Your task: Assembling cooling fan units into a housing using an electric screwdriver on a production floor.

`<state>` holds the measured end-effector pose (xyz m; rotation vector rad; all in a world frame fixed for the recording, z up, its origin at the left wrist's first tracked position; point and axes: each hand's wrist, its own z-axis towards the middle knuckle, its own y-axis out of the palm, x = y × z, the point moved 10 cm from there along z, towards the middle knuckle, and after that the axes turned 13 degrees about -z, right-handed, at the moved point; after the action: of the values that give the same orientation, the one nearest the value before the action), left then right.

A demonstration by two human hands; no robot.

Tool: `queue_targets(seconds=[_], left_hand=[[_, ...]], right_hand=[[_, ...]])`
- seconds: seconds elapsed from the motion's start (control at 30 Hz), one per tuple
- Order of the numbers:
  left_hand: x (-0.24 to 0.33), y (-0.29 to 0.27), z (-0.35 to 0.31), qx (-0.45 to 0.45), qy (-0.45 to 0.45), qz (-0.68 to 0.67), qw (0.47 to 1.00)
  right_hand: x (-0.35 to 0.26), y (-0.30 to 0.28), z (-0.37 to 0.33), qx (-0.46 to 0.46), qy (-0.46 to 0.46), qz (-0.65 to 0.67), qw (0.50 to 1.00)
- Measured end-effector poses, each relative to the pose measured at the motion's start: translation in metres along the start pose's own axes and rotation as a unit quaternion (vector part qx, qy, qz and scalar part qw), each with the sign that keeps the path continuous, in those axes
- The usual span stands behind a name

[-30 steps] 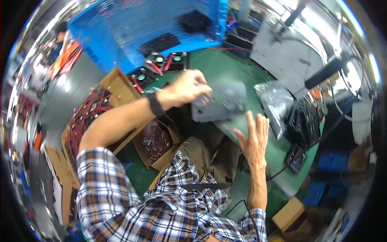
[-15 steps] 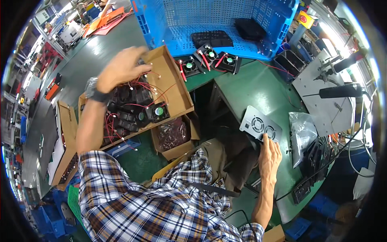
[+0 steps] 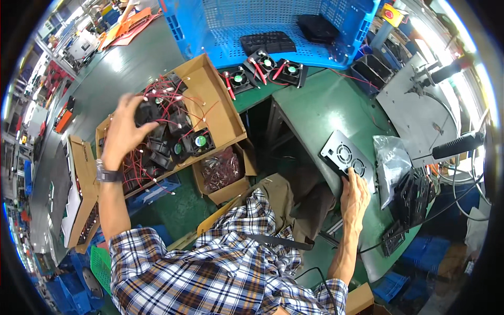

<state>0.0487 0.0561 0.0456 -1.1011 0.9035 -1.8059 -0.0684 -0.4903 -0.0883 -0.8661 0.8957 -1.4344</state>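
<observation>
Hands well apart, one at each side of the work. Left hand (image 3: pixel 126 126): over the box (image 3: pixel 227 119) of fans, thumb and fingers spread about a black fan (image 3: pixel 149 111); whether skin meets plastic I cannot tell from where I stand. Dark band on that wrist. The box holds a heap of black fans with thin red wires (image 3: pixel 170 100) and white plugs strewn over them. One fan with a green hub (image 3: pixel 200 142) lies face up at the near corner of the heap.

Right hand (image 3: pixel 356 193): fingertips at the near edge of the grey plate (image 3: pixel 344 139), fingers bunched; thumb mostly hidden, so I cannot say whether it pinches the plate or only rests on it. The plate, with two round grilles side by side, is on the green table (image 3: pixel 310 100), near its left edge.

Just right of the plate: a clear bag (image 3: pixel 391 165), then a pile of black parts (image 3: pixel 415 197). Beyond the box, three more fans (image 3: pixel 265 63) sit before the blue crate (image 3: pixel 189 34), red strips across them. Crate contains dark covers (image 3: pixel 317 29). Below the box, a smaller carton (image 3: pixel 224 195) holds a bag of dark red contents.
</observation>
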Motion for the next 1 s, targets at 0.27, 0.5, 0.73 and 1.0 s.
queue_targets(seconds=[0.27, 0.5, 0.73, 1.0], left_hand=[[-0.023, -0.047, 0.062, 0.107, -0.063, -0.323, 0.938], [0.114, 0.060, 0.092, -0.182, -0.116, -0.745, 0.631], [0.232, 0.188, 0.025, -0.551, -0.171, -0.547, 0.607], [0.302, 0.247, 0.056, -0.575, -0.173, -0.527, 0.601]], right_hand=[[0.004, -0.001, -0.005, 0.027, 0.016, -0.022, 0.999], [0.013, 0.006, -0.010, -0.059, 0.047, -0.003, 0.997], [-0.070, -0.117, 0.015, 0.159, -0.113, 0.145, 0.970], [-0.099, -0.046, 0.006, -0.059, -0.153, 0.221, 0.962]])
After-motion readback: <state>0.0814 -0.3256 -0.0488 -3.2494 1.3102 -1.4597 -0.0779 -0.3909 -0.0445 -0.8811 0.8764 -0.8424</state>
